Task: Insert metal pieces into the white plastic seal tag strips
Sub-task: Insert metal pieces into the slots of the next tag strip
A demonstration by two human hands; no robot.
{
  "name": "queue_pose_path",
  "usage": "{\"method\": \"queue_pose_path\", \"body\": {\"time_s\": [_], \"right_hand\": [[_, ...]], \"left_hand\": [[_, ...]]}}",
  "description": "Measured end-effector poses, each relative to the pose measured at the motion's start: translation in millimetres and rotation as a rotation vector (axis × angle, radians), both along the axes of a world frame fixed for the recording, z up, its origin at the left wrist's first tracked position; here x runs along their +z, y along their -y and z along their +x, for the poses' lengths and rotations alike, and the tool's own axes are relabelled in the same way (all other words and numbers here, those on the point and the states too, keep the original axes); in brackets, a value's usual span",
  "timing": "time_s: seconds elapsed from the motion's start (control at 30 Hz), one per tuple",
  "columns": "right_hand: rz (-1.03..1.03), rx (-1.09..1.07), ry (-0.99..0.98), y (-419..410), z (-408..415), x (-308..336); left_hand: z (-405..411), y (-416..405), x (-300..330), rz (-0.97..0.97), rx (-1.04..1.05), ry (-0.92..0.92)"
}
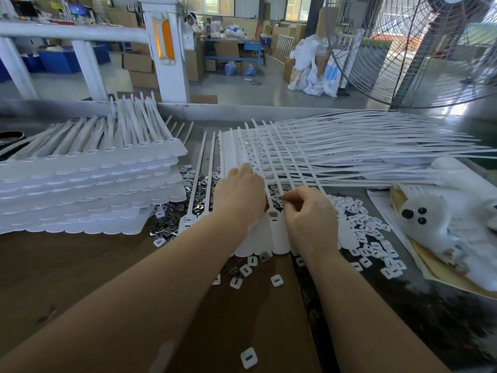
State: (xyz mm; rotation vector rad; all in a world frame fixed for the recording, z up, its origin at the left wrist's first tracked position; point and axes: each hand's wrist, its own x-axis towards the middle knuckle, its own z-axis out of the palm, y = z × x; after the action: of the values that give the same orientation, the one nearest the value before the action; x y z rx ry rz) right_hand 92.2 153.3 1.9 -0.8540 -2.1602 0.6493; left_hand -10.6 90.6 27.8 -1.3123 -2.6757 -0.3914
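At mid-worktop, a strip of joined white tags is held flat under the left hand, fingers straight and pressing. The right hand is curled, its fingertips pinching something small above the tags; whether it is a metal piece cannot be told. Metal pieces are heaped just left. A tall tag stack sits toward the left edge, white caps toward the right.
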Motion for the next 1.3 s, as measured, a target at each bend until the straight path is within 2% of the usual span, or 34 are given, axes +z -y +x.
{"method": "queue_pose_path", "body": {"time_s": [0.07, 0.13, 0.23, 0.33, 0.43, 0.6, 0.77, 1.03, 1.3], "right_hand": [[0.005, -0.003, -0.006, 0.1, -0.1, -0.3], [0.003, -0.002, -0.003, 0.2, -0.6, -0.4], [0.001, -0.004, 0.020, -0.2, -1.3, -1.2], [0.000, -0.009, 0.018, -1.0, -1.5, -1.4], [0.018, -0.016, 0.018, -0.6, -1.5, -1.4], [0.020, -0.013, 0.026, -0.6, -1.9, -1.6], [0.017, -0.015, 0.020, -0.4, -2.6, -1.3], [0.036, -0.009, 0.017, -1.2, -1.9, -2.2], [0.041, -0.006, 0.014, -2.0, -1.8, -2.5]], "left_hand": [[-1.8, 1.8, 2.9, 0.039, -0.003, 0.014], [-3.7, 5.4, 5.0, 0.120, 0.020, 0.111], [-7.2, 11.3, 8.0, 0.282, 0.050, 0.299], [-11.4, 19.2, 14.0, 0.412, 0.032, 0.571], [-17.1, 33.1, 19.6, 0.447, 0.023, 0.739], [-27.2, 52.4, 24.8, 0.275, 0.019, 0.765], [-31.7, 55.5, 21.4, 0.082, 0.030, 0.704], [-30.8, 53.5, 24.2, 0.015, 0.001, 0.664], [-27.3, 51.3, 19.9, 0.057, 0.010, 0.649]]}}
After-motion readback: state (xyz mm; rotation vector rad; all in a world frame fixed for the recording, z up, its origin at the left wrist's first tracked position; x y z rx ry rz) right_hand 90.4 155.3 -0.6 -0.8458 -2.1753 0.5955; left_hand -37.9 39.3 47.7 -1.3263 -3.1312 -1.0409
